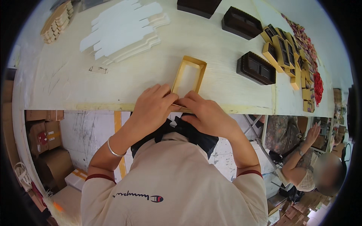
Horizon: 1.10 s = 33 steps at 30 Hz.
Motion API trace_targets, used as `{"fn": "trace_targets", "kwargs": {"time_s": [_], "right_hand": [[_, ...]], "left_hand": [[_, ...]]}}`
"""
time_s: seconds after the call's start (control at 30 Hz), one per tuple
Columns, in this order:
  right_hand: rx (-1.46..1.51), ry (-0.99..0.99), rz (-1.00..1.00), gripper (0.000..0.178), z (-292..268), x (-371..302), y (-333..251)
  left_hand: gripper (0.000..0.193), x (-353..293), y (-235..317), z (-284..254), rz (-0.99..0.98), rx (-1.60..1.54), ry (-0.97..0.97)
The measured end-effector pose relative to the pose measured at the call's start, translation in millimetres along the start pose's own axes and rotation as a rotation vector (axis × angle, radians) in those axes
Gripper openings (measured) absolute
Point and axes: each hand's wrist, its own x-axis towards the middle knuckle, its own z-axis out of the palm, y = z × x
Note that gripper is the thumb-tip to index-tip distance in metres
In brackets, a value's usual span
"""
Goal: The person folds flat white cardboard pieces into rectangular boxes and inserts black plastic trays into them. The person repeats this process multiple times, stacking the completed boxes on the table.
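A gold-edged open box (204, 69) with a white inside lies on the table, its near end at the table's front edge. My left hand (155, 102) has its fingers closed on the near left corner of the box. My right hand (204, 112) grips the near right part, thumb below and fingers over the top. Between the hands the near end flap is partly hidden by my fingers.
White flat box blanks (122, 28) are stacked at the back left, near tan card pieces (57, 22). Dark plastic trays (256, 68) stand to the right, beside finished-looking gold boxes (281, 51) and red ribbons (318, 88). Another person (301, 165) sits at the lower right.
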Motion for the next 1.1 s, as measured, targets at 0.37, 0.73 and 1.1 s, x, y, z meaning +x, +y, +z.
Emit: {"fn": "trace_targets", "kwargs": {"time_s": [0.37, 0.73, 1.1], "right_hand": [[-0.399, -0.262, 0.383, 0.035, -84, 65, 25], [-0.337, -0.092, 0.359, 0.039, -67, 59, 61], [-0.776, 0.432, 0.067, 0.016, -141, -55, 66]], "left_hand": [[0.043, 9, 26, 1, -0.009, 0.206, 0.003], [0.037, 22, 27, 3, 0.105, 0.213, 0.084], [0.068, 43, 6, -2, 0.062, 0.15, 0.045]]}}
